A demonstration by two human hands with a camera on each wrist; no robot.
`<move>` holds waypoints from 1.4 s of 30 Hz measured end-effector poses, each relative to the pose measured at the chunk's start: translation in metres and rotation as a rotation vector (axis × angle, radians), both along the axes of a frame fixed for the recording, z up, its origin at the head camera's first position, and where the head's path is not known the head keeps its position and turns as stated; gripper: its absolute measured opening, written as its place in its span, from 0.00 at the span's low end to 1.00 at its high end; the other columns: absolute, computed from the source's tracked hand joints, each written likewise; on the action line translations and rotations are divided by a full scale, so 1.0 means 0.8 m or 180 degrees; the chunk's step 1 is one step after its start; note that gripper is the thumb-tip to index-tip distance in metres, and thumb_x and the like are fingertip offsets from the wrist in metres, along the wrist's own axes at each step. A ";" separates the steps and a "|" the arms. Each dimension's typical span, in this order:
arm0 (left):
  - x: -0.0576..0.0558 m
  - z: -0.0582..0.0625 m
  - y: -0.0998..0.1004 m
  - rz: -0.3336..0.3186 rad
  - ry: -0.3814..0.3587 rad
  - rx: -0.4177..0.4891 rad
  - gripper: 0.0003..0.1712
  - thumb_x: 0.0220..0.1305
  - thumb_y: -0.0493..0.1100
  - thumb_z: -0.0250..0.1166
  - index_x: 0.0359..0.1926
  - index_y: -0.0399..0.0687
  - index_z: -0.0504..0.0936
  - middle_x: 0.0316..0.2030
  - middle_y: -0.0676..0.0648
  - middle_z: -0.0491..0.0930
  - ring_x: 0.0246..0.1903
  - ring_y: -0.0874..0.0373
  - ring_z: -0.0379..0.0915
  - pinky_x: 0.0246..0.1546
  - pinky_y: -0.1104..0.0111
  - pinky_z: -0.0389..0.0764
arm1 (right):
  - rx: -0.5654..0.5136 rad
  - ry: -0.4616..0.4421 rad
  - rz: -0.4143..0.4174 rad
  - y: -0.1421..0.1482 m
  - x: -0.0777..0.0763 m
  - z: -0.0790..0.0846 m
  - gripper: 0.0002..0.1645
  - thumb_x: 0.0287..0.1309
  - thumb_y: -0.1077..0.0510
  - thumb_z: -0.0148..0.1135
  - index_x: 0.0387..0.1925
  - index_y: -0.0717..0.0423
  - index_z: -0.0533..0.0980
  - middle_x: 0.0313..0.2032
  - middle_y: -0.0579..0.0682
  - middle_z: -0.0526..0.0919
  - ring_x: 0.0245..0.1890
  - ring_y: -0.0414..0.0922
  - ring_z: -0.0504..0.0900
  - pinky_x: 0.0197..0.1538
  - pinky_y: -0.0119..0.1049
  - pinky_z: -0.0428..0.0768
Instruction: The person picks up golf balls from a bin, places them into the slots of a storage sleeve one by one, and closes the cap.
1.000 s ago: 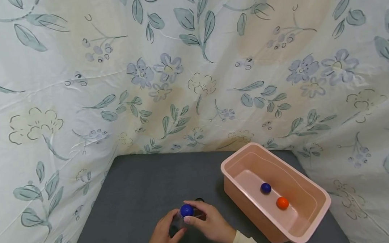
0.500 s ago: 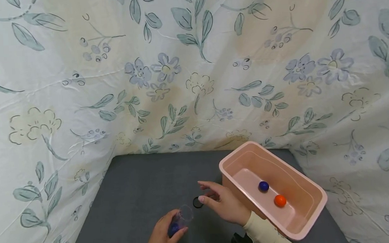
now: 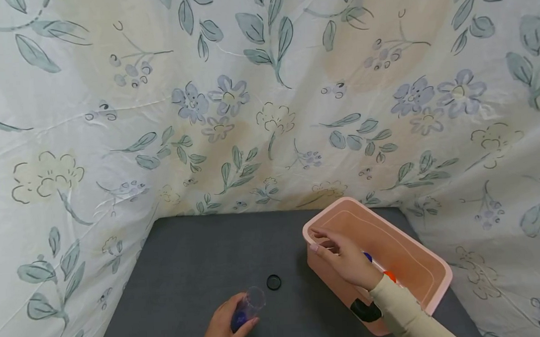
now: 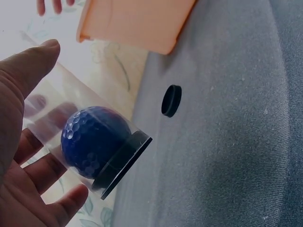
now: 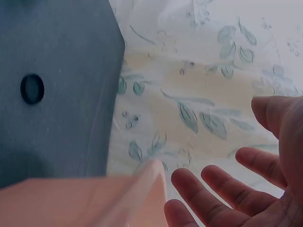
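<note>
My left hand (image 3: 224,321) grips a clear plastic tube (image 3: 255,299) with its open mouth up. A dimpled blue golf ball (image 4: 92,139) sits at the bottom of the tube, against its black end cap (image 4: 124,163). My right hand (image 3: 346,260) is over the near-left rim of the pink bin (image 3: 321,267), holding nothing, its fingers loosely bent and spread. Inside the bin lie another blue ball (image 3: 368,256) and an orange ball (image 3: 390,276), both partly hidden by the right arm.
A loose black cap (image 3: 273,282) lies on the dark grey table (image 3: 210,251) between the tube and the bin. Floral cloth (image 3: 232,140) hangs behind the table and along its sides. A black strap (image 3: 365,311) shows at the right wrist.
The right hand has let go of the blue golf ball, which dropped to the tube's bottom, and has moved right over the bin. The left hand keeps holding the tube in place.
</note>
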State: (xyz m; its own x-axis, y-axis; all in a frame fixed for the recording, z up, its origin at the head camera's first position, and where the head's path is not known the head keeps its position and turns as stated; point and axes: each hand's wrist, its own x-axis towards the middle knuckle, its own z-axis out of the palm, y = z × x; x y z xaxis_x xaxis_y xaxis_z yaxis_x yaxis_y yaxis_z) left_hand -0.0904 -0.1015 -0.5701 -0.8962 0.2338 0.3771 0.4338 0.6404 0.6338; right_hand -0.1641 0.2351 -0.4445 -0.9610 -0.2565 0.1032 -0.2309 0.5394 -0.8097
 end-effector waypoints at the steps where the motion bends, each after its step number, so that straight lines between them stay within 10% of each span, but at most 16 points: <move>1: 0.000 0.000 0.000 -0.0006 0.0006 0.0013 0.29 0.58 0.53 0.79 0.56 0.46 0.81 0.46 0.55 0.86 0.42 0.63 0.83 0.39 0.62 0.85 | 0.0038 0.0011 -0.0014 0.004 -0.002 0.001 0.34 0.73 0.43 0.62 0.74 0.47 0.70 0.67 0.57 0.77 0.58 0.53 0.85 0.57 0.47 0.86; 21: 0.002 -0.007 -0.001 0.0044 0.0132 0.0095 0.29 0.55 0.50 0.81 0.55 0.51 0.81 0.45 0.58 0.85 0.40 0.65 0.82 0.38 0.63 0.84 | 0.1062 -0.0006 -0.0419 0.099 -0.080 -0.061 0.37 0.73 0.44 0.63 0.72 0.63 0.69 0.68 0.66 0.76 0.63 0.66 0.79 0.62 0.62 0.79; 31: 0.002 -0.006 -0.001 0.0041 0.0096 0.0102 0.29 0.56 0.49 0.81 0.56 0.48 0.81 0.44 0.59 0.85 0.40 0.66 0.82 0.38 0.64 0.85 | 0.1485 -0.0331 -0.0516 0.129 -0.086 -0.104 0.36 0.69 0.49 0.66 0.68 0.70 0.71 0.65 0.70 0.77 0.64 0.68 0.76 0.64 0.64 0.76; 42: 0.003 -0.011 -0.004 0.0090 0.0014 0.0116 0.30 0.53 0.47 0.82 0.56 0.48 0.81 0.43 0.62 0.85 0.41 0.69 0.81 0.39 0.63 0.85 | 0.1784 -0.0501 -0.0451 0.156 -0.079 -0.139 0.15 0.62 0.59 0.65 0.46 0.66 0.77 0.32 0.55 0.79 0.31 0.50 0.76 0.36 0.44 0.76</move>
